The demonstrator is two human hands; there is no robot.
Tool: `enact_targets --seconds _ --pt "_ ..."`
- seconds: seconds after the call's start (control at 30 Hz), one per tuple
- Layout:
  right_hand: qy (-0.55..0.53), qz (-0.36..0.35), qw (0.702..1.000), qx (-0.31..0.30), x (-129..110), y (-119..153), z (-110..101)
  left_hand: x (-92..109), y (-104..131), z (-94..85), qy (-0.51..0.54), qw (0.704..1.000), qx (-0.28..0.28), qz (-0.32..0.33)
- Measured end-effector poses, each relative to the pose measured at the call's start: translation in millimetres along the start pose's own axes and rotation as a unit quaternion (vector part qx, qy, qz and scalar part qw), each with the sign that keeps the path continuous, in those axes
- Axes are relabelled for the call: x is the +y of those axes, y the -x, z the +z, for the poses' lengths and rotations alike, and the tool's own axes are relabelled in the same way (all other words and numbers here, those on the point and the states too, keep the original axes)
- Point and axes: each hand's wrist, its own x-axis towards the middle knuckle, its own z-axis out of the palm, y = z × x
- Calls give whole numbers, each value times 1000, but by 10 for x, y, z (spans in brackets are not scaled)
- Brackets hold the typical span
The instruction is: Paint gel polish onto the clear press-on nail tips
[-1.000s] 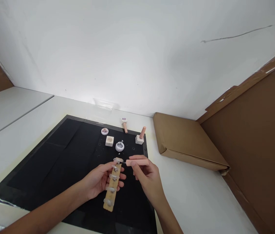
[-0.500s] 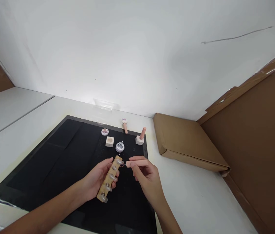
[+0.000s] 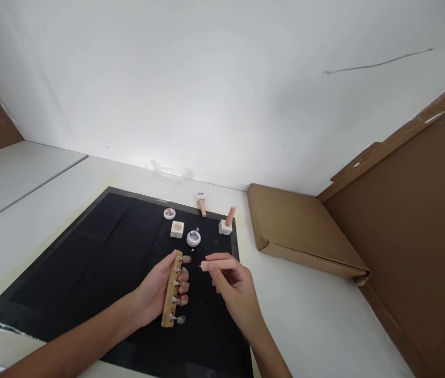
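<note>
My left hand (image 3: 153, 291) is wrapped round a wooden strip (image 3: 171, 296) that carries several small metal stands with clear nail tips. The strip is nearly upright in view, its tips pointing right. In my right hand (image 3: 236, 286) is a pink-handled brush (image 3: 219, 265), pinched between the fingers; its thin end points left, a small gap from the upper tips. Just beyond the hands lie an open round grey pot (image 3: 193, 239), a square cream bottle without its cap (image 3: 177, 229) and a round patterned lid (image 3: 169, 213).
A pink-capped bottle (image 3: 226, 227) stands at the black mat's (image 3: 100, 247) right edge. Another bottle (image 3: 201, 198) lies behind the mat. A flat cardboard box (image 3: 304, 223) is on the right, and a clear plastic piece (image 3: 169, 169) is by the wall.
The wooden strip has turned more upright, and its nail tips now show from another angle. The brush has moved slightly left, and its end is now apart from the top tip.
</note>
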Motion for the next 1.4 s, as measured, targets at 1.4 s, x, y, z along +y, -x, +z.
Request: enact_targets --seconds 1.4 --pt "73 -55 996 -24 -27 -20 9 -3 29 18 -29 999 -26 -1"
